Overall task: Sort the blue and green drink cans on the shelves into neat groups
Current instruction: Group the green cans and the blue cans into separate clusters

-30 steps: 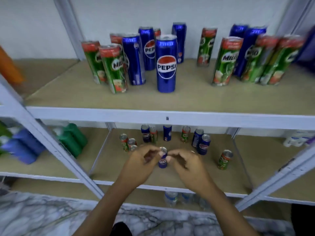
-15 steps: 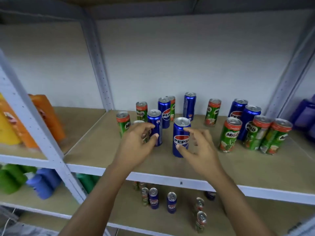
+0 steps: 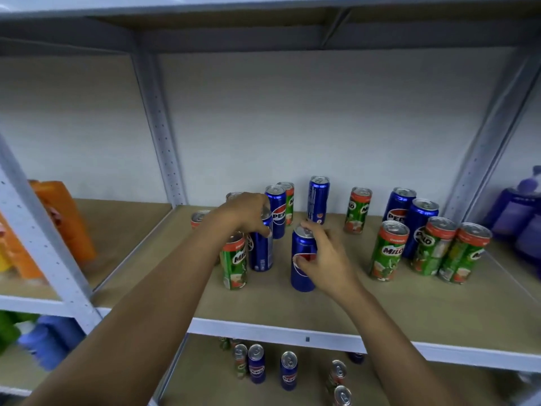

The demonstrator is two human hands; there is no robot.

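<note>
Blue Pepsi cans and green Milo cans stand mixed on the middle shelf [image 3: 380, 315]. My left hand [image 3: 248, 213] grips the top of a blue can [image 3: 262, 253] beside a green can [image 3: 234, 263]. My right hand [image 3: 325, 259] curls round the front blue can [image 3: 301, 268] from its right side. Further blue cans [image 3: 318, 199] and a green can [image 3: 357, 213] stand behind. At the right a cluster of green cans [image 3: 388, 254] and blue cans [image 3: 421, 221] stands close together. Several cans of both colours [image 3: 288, 370] stand on the shelf below.
Grey shelf uprights [image 3: 159, 127] frame the bay. Orange packs [image 3: 63, 221] fill the left bay, purple bottles [image 3: 524, 212] the right one. Blue and green bottles [image 3: 44, 338] sit lower left. The upper shelf's underside [image 3: 263, 30] hangs overhead.
The view rose from the lower shelf to the middle shelf. Both hands left the small blue can below, reached up, and closed on two blue cans.
</note>
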